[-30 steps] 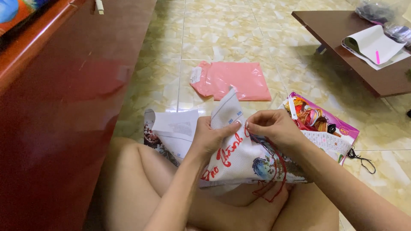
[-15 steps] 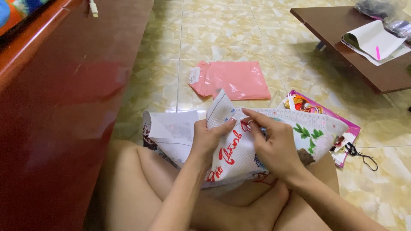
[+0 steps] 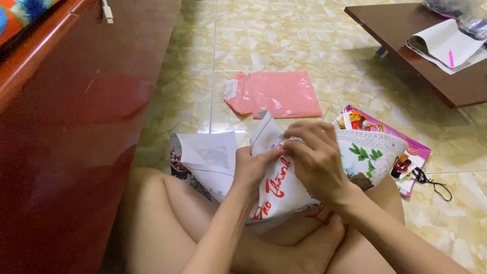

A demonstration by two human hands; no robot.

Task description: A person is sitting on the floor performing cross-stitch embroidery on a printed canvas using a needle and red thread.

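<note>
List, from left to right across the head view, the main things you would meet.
Red cabinet → folded paper → left hand → right hand → purple packet → brown table.

It was a room in a home. The floor [image 3: 264, 40] was laid with glossy, marbled yellow-green tiles, and the person sat cross-legged directly on it, barefoot. A tall, polished red-brown wooden cabinet [image 3: 76, 127] stood close on the left, with a bright patterned cloth [image 3: 20, 15] on top. A low dark wooden table [image 3: 421, 45] stood at the upper right, holding a folded paper [image 3: 441, 40] and a pink pen [image 3: 450, 58]. A pink plastic mailer [image 3: 276, 94] and a purple packet [image 3: 413, 152] of craft supplies lay loose on the tiles, as in a living space.
</note>
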